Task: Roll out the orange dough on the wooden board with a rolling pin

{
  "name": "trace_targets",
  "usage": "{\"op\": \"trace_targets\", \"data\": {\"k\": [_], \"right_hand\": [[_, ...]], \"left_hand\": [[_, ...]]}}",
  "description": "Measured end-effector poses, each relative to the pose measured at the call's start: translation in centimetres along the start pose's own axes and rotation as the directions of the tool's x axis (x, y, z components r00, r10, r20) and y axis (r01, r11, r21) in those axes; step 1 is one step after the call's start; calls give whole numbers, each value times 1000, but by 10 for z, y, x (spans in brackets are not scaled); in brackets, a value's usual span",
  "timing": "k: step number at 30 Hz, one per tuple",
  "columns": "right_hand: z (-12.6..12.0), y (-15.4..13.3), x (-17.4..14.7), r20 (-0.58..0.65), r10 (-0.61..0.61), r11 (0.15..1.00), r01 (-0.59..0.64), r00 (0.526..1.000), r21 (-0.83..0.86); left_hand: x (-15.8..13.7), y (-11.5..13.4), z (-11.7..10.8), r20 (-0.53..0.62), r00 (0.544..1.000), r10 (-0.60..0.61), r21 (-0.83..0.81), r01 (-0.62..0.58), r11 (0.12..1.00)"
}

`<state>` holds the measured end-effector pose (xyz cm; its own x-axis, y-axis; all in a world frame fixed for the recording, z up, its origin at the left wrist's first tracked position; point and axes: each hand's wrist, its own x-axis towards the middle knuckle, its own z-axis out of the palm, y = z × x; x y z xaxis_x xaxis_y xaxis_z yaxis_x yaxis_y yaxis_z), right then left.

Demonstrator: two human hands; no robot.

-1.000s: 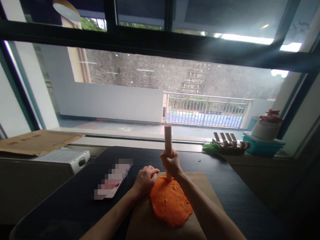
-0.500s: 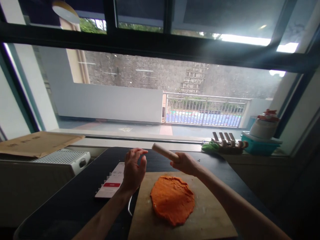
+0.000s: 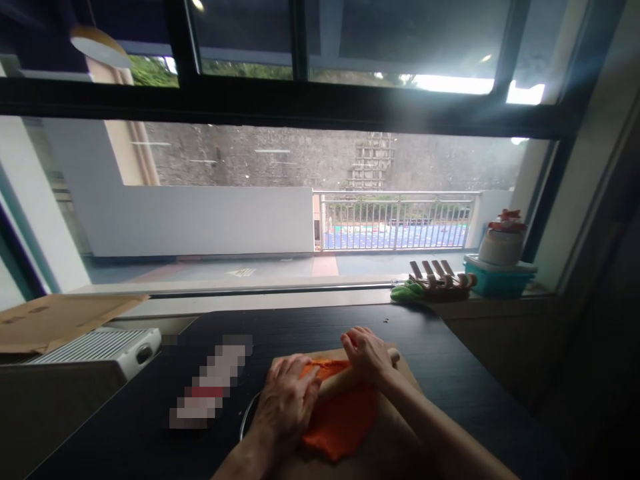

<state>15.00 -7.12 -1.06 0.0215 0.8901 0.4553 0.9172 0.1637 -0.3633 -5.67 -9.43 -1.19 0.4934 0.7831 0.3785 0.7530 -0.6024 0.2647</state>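
A flattened round of orange dough [image 3: 345,423] lies on a wooden board [image 3: 387,447] in front of me. Across its upper part runs a plain wooden rolling pin [image 3: 336,387], slanting up to the right. My left hand [image 3: 287,397] is closed over the pin's left end, its fingers bent at the dough's left edge. Near the other end my right hand [image 3: 369,360] grips the pin, whose tip sticks out past the wrist. Both hands hide part of the dough and the pin.
A phone [image 3: 210,387], blurred by pixels, lies left on the black table [image 3: 470,393]. A curved metal rim [image 3: 246,417] shows beside the board. Farther left are a white heater [image 3: 100,347] and cardboard [image 3: 70,317]. A green cloth [image 3: 407,291] and teal box [image 3: 500,277] line the sill.
My right hand has brought the rolling pin down from above the board onto the dough. My left hand has moved right from beside the phone and taken the pin's left end.
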Motion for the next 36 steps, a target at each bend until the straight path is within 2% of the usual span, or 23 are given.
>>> {"op": "trace_targets", "data": {"k": [3,7,10,13,18,21,24,27,29,32,36], "right_hand": [[13,-10,24,5,23,999,-23,1000,-31],[29,-26,62,98,15,1000,-16,995,14],[32,-29,72,134,-5,999,0,991,36],[24,-21,52,162,-31,999,25,986,39],[2,5,-12,136,-120,992,122,983,-10],[-5,7,-23,128,-144,988,150,981,-38],[4,-6,3,189,-107,991,119,976,-55],[25,-25,46,289,-76,994,95,954,-53],[39,-35,70,306,-80,995,96,949,-39],[51,-39,85,324,-99,994,111,941,-18],[39,-23,62,325,-103,994,112,940,-9]], "left_hand": [[2,-4,5,-31,1000,7,-2,-7,1000],[6,-7,11,-115,992,-45,18,48,999],[6,-5,7,-137,990,17,57,-9,998],[-1,3,2,-112,991,70,75,-62,995],[-18,23,0,-1,990,143,58,-143,988],[-19,27,0,39,986,164,49,-166,985],[-8,19,-4,56,996,64,90,-68,994],[5,6,-10,67,995,-70,153,59,986],[10,1,-12,83,991,-109,171,94,981],[11,3,-12,94,991,-92,177,74,981],[1,17,-6,88,996,12,171,-27,985]]}}
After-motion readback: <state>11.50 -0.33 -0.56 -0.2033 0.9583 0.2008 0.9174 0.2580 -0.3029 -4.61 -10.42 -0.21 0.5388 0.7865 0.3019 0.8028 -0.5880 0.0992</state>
